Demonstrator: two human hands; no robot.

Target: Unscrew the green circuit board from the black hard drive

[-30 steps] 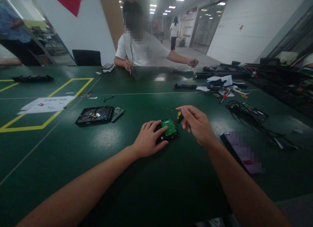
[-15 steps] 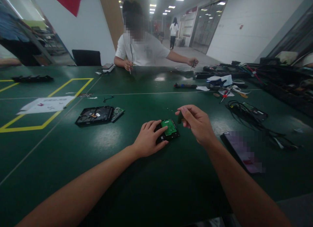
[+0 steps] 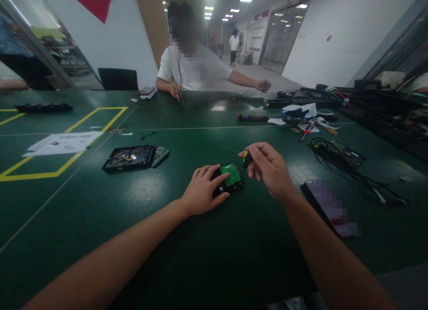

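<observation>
A hard drive lies on the green tabletop with its green circuit board facing up. My left hand holds it down from the left, thumb along the near edge, index finger stretched over the board and the other fingers toward the far edge. Just right of the drive, my right hand pinches the yellow and black handle of a screwdriver between thumb and fingers. I cannot make out the screwdriver's tip. A few tiny pieces lie beyond the drive.
An opened drive with a loose circuit board lies to the left. At right are a dark flat device, black cables and a red screwdriver. Across the table sits a person holding tools.
The screwdriver handle has turned in my right fingers, so its yellow side now shows. My left hand and the hard drive stay put. A person in the background has walked farther off.
</observation>
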